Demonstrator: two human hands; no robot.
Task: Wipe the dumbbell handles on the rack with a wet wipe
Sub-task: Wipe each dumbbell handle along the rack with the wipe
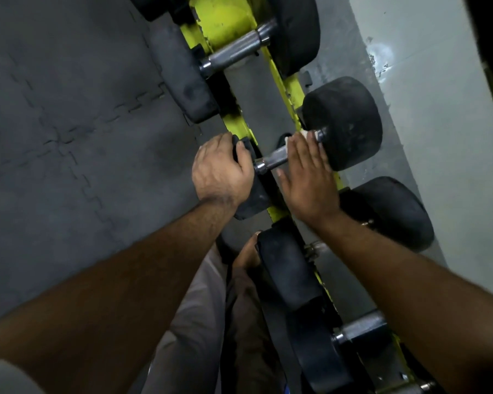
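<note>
Two hands: L hand (221, 173) grips dumbbell (271, 159) head; R hand (308, 177) fingers straight, pressing wipe (306, 135) on handle.

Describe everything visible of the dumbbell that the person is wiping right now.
The dumbbell lies across the yellow-green rack, a knurled metal handle between two black, rubber-looking heads with scuffed, dusty surfaces. The left hand grips the near head. The right hand lies with straight fingers over the handle's far part, pressing a white wipe against it beside the far head.

Dumbbells (319, 146) in a row on rack (231, 21); mat (69, 109) left; wall (427, 109) right, behind rack.
</note>
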